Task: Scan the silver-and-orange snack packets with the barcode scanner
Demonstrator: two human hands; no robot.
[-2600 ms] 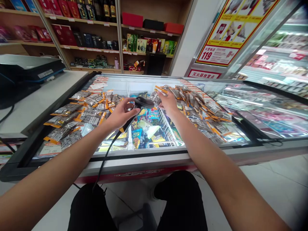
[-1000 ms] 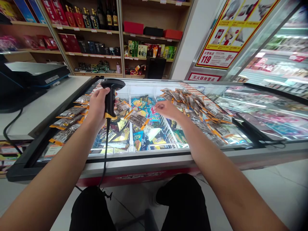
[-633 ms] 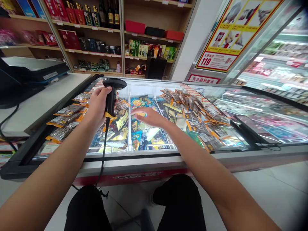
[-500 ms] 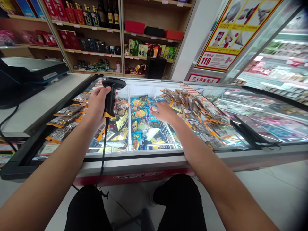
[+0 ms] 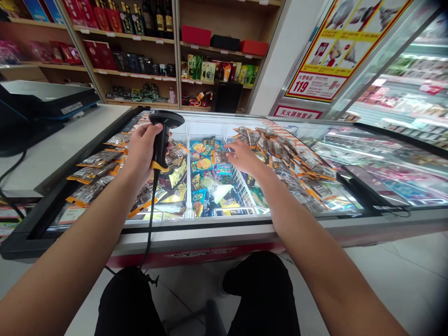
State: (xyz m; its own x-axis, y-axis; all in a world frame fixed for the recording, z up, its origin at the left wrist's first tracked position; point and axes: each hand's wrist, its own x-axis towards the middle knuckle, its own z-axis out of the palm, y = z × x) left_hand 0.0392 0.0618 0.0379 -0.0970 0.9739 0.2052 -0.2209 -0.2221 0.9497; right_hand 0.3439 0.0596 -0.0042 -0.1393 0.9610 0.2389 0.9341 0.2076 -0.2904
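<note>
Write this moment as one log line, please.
left hand: holds black scanner, head up | right hand: at orange-edged packet, grip unclear | freezer: bright bags inside | packet piles: both sides

On the glass-topped freezer (image 5: 210,234), orange-edged packets (image 5: 282,144) lie heaped toward three o'clock. Similar packets (image 5: 100,159) lie overlapping toward nine o'clock.

From afar I see a smooth plastic scanner (image 5: 161,144) at ten o'clock, glossy, crinkled plastic packets (image 5: 276,144) at two, matt wooden shelves (image 5: 224,16) at twelve.
</note>
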